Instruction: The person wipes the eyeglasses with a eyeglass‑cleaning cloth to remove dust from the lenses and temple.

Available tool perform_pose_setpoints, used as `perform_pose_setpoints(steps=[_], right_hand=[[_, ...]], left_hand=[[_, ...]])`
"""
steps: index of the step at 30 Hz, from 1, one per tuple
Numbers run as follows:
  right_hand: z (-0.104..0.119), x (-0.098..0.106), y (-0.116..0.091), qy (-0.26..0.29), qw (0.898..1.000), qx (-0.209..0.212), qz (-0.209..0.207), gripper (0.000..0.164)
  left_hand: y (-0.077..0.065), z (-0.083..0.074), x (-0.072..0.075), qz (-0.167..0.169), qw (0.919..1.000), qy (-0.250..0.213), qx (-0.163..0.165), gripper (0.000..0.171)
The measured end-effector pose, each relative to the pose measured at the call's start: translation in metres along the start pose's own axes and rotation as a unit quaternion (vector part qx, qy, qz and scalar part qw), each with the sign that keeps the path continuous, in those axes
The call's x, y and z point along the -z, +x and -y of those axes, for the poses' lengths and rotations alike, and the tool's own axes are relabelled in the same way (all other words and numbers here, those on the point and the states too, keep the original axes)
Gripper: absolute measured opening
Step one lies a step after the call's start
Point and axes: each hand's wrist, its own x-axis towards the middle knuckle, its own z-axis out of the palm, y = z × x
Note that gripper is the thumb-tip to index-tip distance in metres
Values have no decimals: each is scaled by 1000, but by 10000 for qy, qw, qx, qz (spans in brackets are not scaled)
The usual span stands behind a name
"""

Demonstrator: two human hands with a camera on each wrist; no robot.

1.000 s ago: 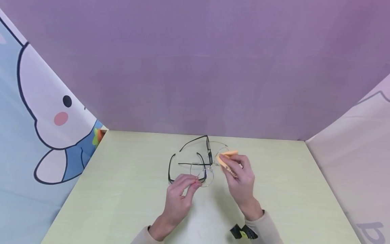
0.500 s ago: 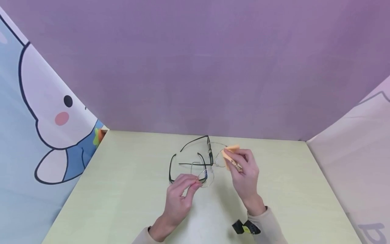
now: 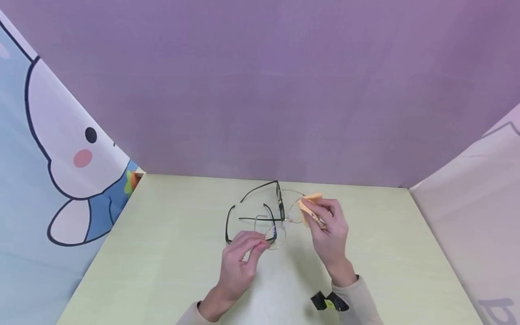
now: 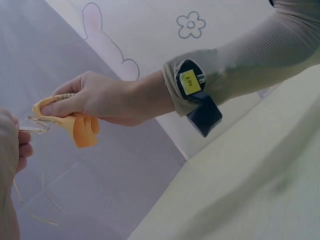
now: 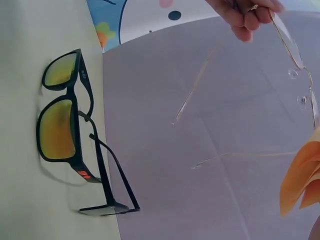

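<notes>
My left hand [image 3: 239, 259] pinches the left edge of thin wire-rimmed eyeglasses [image 5: 288, 42], which hang above the table with their temples pointing away. My right hand [image 3: 331, 232] grips a folded orange cloth [image 3: 307, 213] at the right lens, between thumb and fingers. In the left wrist view the cloth [image 4: 85, 131] drapes below the right hand's fingers; it hides much of that lens. The clear lens nearer my left hand shows uncovered in the right wrist view.
Black-framed glasses with yellow-orange lenses [image 5: 57, 131] rest on the pale table [image 3: 170, 271]. Other black-framed glasses [image 5: 125, 175] lie close behind them. A purple wall [image 3: 260, 99] rises at the table's far edge, with printed cloths at both sides.
With the cloth, my right hand has shifted right and slightly away, toward the outer edge of the right lens. The left hand and the wire-rimmed eyeglasses have stayed almost still.
</notes>
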Motion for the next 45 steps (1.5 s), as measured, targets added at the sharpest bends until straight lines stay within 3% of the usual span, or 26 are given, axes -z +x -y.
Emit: perform_pose_setpoints(steps=[9, 19, 26, 32, 35, 42, 45], right_hand=[[12, -14, -11, 48, 9962, 830, 257, 26], [-2, -1, -4, 72, 9999, -116, -70, 30], [4, -7, -15, -22, 9994, 345, 45, 30], [12, -12, -11, 9, 9966, 773, 275, 25], [11, -10, -6, -89, 9976, 646, 218, 27], [-2, -1, -11, 172, 9997, -197, -18, 16], [-2, -1, -18, 254, 9995, -164, -18, 14]], left_hand=[[-1, 0, 0, -13, 10000, 30, 72, 12], [-3, -1, 2, -83, 10000, 20, 17, 12], [-3, 0, 1, -23, 10000, -2, 93, 7], [-3, 0, 1, -26, 10000, -14, 93, 8], [-4, 1, 1, -51, 10000, -28, 10, 8], [-7, 2, 1, -169, 9998, 31, -89, 11], [-8, 3, 1, -178, 9998, 27, -88, 10]])
